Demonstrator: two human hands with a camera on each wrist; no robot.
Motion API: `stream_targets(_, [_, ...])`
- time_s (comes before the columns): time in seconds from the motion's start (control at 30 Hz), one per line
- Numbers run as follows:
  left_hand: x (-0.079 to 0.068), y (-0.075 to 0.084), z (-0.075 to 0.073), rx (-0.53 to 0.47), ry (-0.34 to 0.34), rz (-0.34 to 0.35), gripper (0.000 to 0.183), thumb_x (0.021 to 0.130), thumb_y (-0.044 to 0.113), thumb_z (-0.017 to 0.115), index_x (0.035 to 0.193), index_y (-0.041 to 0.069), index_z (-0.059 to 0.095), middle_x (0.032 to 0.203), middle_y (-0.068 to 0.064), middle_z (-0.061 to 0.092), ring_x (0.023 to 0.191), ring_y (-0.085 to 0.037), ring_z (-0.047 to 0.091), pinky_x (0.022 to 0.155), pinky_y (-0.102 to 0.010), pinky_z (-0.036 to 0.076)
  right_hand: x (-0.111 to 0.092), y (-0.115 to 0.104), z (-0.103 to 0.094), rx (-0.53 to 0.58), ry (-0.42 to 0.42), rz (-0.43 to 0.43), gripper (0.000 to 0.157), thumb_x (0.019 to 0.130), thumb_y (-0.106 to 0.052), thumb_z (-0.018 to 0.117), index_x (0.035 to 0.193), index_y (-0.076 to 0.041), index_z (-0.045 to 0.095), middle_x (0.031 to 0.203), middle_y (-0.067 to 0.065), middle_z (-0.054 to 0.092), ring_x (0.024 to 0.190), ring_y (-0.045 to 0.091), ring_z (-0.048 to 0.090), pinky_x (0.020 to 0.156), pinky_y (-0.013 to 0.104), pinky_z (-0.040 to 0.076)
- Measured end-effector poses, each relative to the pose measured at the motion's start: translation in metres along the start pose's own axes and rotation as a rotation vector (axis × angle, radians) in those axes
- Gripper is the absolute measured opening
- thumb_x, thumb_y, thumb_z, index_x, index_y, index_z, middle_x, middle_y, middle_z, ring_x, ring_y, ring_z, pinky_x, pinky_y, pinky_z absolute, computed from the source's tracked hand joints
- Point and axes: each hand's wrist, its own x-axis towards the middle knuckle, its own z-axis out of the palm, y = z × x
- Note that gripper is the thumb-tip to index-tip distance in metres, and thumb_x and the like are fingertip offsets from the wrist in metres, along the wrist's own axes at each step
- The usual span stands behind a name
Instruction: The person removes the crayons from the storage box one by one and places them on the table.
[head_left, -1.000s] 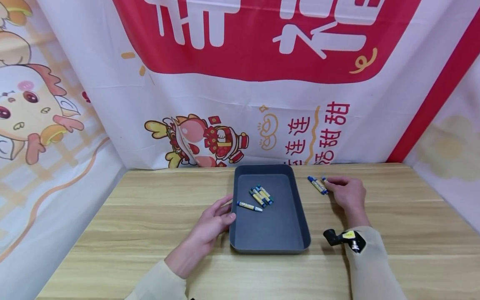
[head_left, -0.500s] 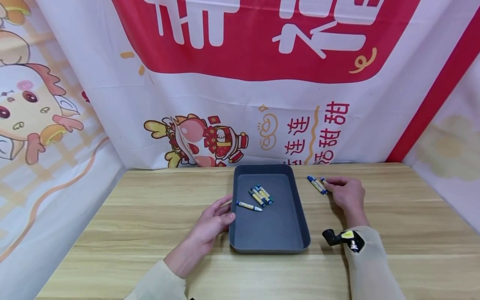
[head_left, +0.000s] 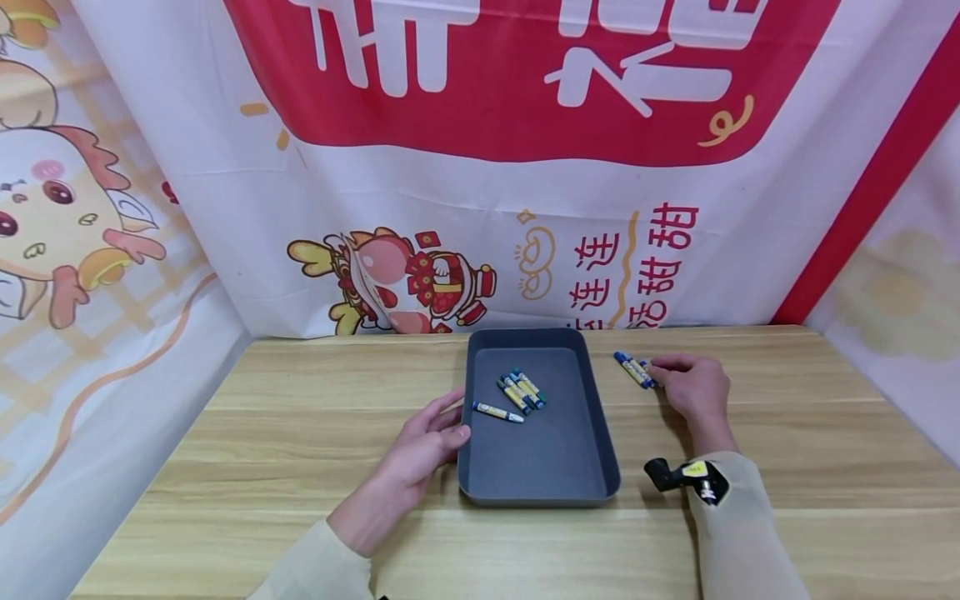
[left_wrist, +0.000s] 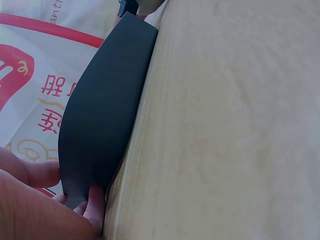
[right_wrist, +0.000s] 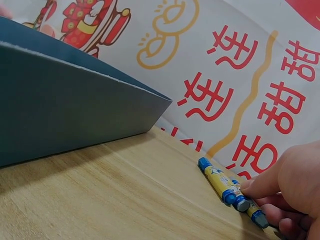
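On the right side of the table, a small cluster of paper-wrapped blue crayons [right_wrist: 218, 183] lies close together. My right hand [head_left: 693, 387] pinches the rightmost crayon [right_wrist: 257, 215] of that cluster between thumb and fingers, low at the table; the hand hides part of it. In the right wrist view the thumb reaches in from the right onto the crayons' upper side. My left hand [head_left: 427, 442] rests against the left wall of a dark grey tray [head_left: 540, 467], its fingers along the outside and thumb at the rim. Inside the tray lie several green and blue crayons [head_left: 522, 392].
Apart from the bunched crayons, a single white-tipped crayon [head_left: 498, 412] lies near the tray's left wall. The wood-grain table [head_left: 322, 400] ends at a printed cloth backdrop [head_left: 510, 208]. A black camera mount [head_left: 686, 477] sits on the right sleeve.
The crayon under my right fingers has shifted slightly left, closer against the other crayons. My left hand and the tray stay practically still.
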Motion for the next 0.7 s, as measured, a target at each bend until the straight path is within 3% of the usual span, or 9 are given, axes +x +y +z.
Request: stream_targets(0.7, [-0.0008, 0.0003, 0.0007, 0.006, 0.003, -0.004, 0.061, 0.106, 0.003, 0.057, 0.163, 0.018, 0.042, 0.165, -0.023, 0.045, 0.144, -0.039, 0.056, 0.121, -0.057, 0.044, 0.0028, -0.0002, -0.003, 0.048, -0.03, 0.053, 0.038, 0.101, -0.032, 0.072, 0.132, -0.011, 0.075, 0.142, 0.02, 0.069, 0.134, 0.037, 0.056, 0.103, 0.048, 0.045])
